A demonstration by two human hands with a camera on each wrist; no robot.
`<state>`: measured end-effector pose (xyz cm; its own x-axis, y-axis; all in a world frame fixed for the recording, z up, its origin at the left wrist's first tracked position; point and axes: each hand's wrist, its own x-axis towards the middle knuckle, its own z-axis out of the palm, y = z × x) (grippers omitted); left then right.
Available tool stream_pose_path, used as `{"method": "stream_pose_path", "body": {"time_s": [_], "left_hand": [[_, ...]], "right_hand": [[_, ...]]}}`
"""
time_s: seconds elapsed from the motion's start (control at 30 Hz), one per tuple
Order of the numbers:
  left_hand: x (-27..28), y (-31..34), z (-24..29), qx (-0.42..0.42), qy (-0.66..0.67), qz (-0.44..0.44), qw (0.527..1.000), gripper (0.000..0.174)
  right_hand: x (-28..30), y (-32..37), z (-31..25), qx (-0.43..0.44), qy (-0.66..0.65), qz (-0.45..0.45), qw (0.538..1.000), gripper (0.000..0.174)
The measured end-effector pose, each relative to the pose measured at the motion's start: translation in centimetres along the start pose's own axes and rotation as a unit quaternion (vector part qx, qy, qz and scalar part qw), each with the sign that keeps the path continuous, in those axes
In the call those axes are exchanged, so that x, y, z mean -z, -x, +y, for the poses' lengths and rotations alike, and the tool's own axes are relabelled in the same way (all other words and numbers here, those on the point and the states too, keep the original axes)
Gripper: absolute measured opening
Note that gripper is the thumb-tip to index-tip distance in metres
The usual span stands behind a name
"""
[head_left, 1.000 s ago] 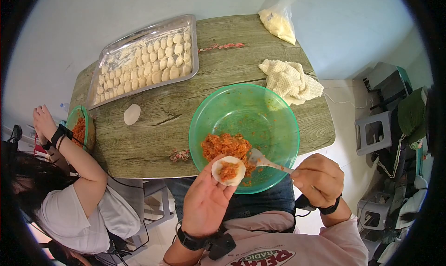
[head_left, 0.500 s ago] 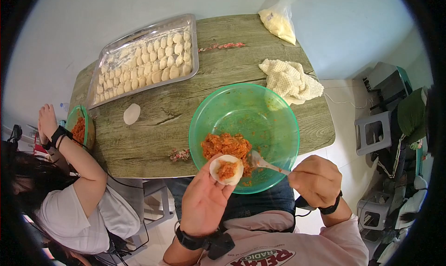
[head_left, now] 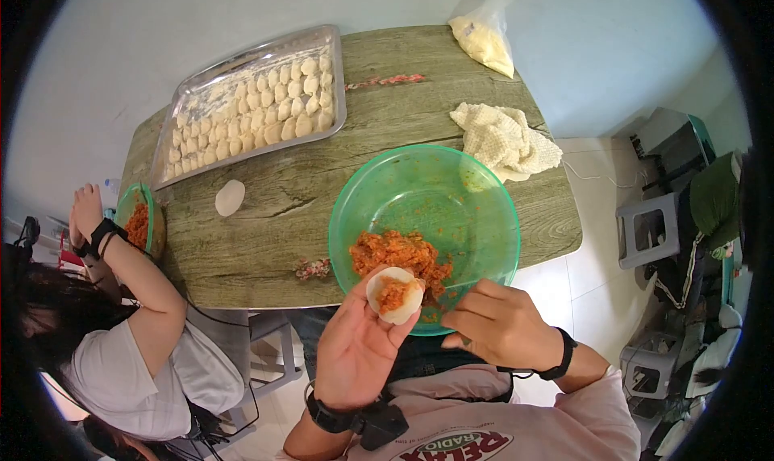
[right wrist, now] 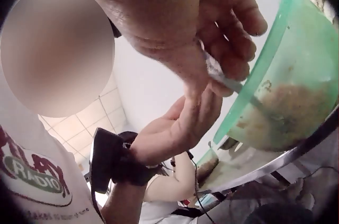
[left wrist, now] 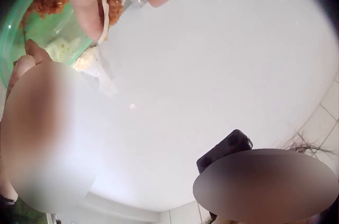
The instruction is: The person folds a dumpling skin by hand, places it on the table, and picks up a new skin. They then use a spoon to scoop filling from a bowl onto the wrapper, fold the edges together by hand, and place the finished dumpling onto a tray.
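My left hand [head_left: 353, 350], palm up, holds a round dumpling wrapper [head_left: 408, 308] at its fingers. A lump of orange-red filling [head_left: 393, 295] sits on the wrapper, which bends upward slightly. Beneath lies the large green bowl [head_left: 435, 188], with more filling mixture [head_left: 391, 250] heaped at its near left. My right hand [head_left: 504, 326] is at the bowl's near right rim, fingers pointing left. From the right wrist, a spoon's handle [right wrist: 229, 81] shows between its loosely curled fingers, crossing the rim into the bowl. The hand hides the spoon in the head view.
A metal tray [head_left: 341, 98] with rows of dumplings stands at the back left. One bare wrapper [head_left: 230, 197] lies on the table [head_left: 266, 243]. A cloth [head_left: 504, 139] and a bag of flour-like stuff [head_left: 482, 46] are at the right. Another person [head_left: 137, 332] sits left by a smaller bowl [head_left: 158, 227].
My right hand has moved left and down to the bowl's near rim with the spoon, whose head has left the filling's right side. The left hand with the wrapper has barely shifted.
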<state>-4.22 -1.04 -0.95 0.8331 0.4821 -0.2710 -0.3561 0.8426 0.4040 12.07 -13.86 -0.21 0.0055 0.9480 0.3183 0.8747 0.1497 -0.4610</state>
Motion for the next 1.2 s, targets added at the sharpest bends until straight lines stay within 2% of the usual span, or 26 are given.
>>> {"method": "stream_pose_path", "body": {"time_s": [0.17,0.2,0.27,0.33,0.4,0.6,0.93,1.2], "left_hand": [[-0.3,0.0,-0.2,0.004,-0.011,0.016,1.000,0.047],[-0.4,0.0,-0.2,0.008,-0.005,0.014,1.000,0.047],[-0.4,0.0,-0.5,0.013,0.001,0.012,1.000,0.046],[-0.3,0.1,-0.8,0.015,0.007,-0.010,1.000,0.045],[-0.4,0.1,-0.9,0.022,0.012,-0.016,1.000,0.045],[-0.9,0.0,-0.9,0.036,0.022,-0.011,0.999,0.046],[-0.9,-0.2,-0.9,0.035,-0.013,0.002,0.999,0.046],[-0.8,-0.2,-0.9,0.029,0.022,0.000,0.999,0.044]], "right_hand": [[1.6,-0.2,-0.2,0.029,-0.147,-0.033,0.988,0.040],[1.4,-0.1,-0.1,0.028,-0.147,-0.033,0.988,0.040],[1.0,0.1,0.2,-0.024,-0.130,0.086,0.987,0.043],[1.1,0.0,0.1,-0.053,-0.128,0.078,0.987,0.042],[0.8,-0.8,-0.3,-0.098,-0.135,0.122,0.979,0.037],[0.1,-1.2,-0.3,-0.116,-0.182,0.116,0.970,0.033],[0.2,-1.3,-0.6,-0.122,-0.176,0.124,0.969,0.034],[0.3,-1.4,-1.0,-0.125,-0.179,0.114,0.969,0.036]]}}
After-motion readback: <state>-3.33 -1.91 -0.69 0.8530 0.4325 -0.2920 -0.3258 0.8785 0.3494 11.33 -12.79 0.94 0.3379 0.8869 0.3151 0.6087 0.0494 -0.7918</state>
